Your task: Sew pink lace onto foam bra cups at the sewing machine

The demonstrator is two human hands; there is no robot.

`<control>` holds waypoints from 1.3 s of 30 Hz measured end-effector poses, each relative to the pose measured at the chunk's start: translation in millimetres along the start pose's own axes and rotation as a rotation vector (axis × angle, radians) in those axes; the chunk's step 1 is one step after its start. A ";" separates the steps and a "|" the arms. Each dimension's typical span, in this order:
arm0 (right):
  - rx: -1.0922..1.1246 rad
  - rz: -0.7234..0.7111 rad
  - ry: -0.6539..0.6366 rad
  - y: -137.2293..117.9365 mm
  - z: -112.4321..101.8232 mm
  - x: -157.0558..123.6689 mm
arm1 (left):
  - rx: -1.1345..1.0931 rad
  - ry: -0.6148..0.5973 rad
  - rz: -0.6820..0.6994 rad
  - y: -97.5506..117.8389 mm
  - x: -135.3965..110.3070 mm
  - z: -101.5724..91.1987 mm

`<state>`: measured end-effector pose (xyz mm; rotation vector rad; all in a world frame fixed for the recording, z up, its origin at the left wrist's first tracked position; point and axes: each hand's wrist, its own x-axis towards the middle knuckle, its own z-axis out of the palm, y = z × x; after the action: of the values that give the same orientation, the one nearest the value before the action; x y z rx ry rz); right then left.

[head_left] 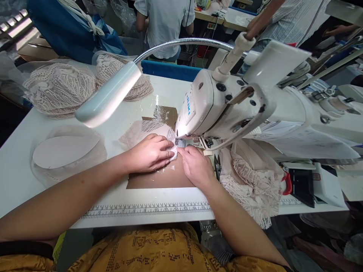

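Observation:
A piece of pale lace fabric [159,128] lies under the presser foot of a white sewing machine [195,105]. My left hand [151,153] rests on this lace, palm down, its fingers slightly apart and pressing it just left of the needle area. Close to the foot on the other side, my right hand [198,166] has its fingers curled, with thumb and index fingertip pinched at the lace edge. Beneath both hands is a brown sheet [161,179] fixed to the white table [153,196]. The needle itself is hidden by the machine head.
Lace stacks [61,88] sit at the back left, below a lamp [110,94]. A white oval piece on sheer fabric [66,151] lies left. Right of my hand are black snips [217,166], more lace [252,181] and a black tray [302,185]. Two people work beyond.

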<state>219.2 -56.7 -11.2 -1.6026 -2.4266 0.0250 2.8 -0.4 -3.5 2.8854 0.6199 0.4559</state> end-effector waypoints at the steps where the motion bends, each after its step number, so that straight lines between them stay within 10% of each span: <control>1: 0.015 0.024 -0.002 0.6 0.1 0.0 | -0.017 -0.001 0.012 0.1 -0.7 -1.0; 19: 0.016 -0.095 -0.039 -1.4 -2.5 -2.0 | 0.006 0.015 0.026 -0.1 1.1 0.6; 39: 0.145 -0.063 0.012 3.1 1.8 -1.4 | 0.141 0.160 -0.348 -27.8 -1.7 7.0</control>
<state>222.2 -56.5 -13.6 -1.4591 -2.4047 0.1750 -6.8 23.3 -16.4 2.7974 1.1978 0.6139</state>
